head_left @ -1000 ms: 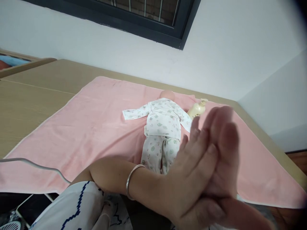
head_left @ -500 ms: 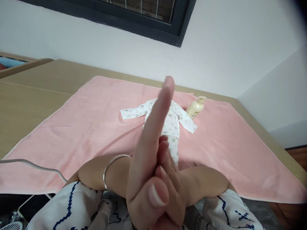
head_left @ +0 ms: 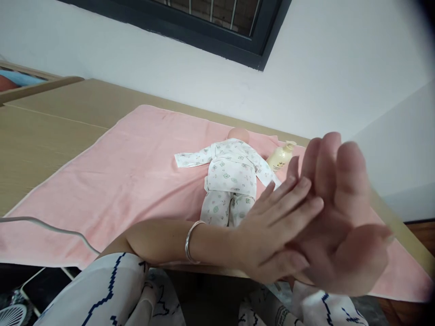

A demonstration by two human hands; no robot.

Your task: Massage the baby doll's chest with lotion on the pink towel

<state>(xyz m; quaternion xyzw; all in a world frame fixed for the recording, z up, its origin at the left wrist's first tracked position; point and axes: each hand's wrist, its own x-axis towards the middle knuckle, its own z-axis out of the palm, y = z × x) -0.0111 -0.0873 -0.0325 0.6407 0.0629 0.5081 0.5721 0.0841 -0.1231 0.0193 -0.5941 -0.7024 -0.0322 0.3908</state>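
My left hand point(head_left: 277, 231), with a silver bangle at the wrist, reaches across to the right with its fingers stretched out. It lies against the palm or heel of my right hand point(head_left: 340, 222), which is raised with its palm towards me and its fingers up; both hands are open. Behind them a baby doll point(head_left: 231, 174) in a white patterned top and trousers lies on a pink cloth point(head_left: 156, 167). A cream pump bottle point(head_left: 280, 156) lies tilted beside the doll's sleeve, partly near my right fingertips. My left arm hides the doll's feet.
The pink cloth covers much of a wooden table point(head_left: 61, 108) set against a white wall point(head_left: 210, 86). A grey cable point(head_left: 50, 228) runs over the cloth at left. Above is a dark window frame point(head_left: 204, 43). A fan-like grille point(head_left: 13, 317) shows at lower left.
My hands, pressed together in the middle before, have moved to the right. My right palm is turned towards me, with the left fingers spread over it. The doll is now more visible.
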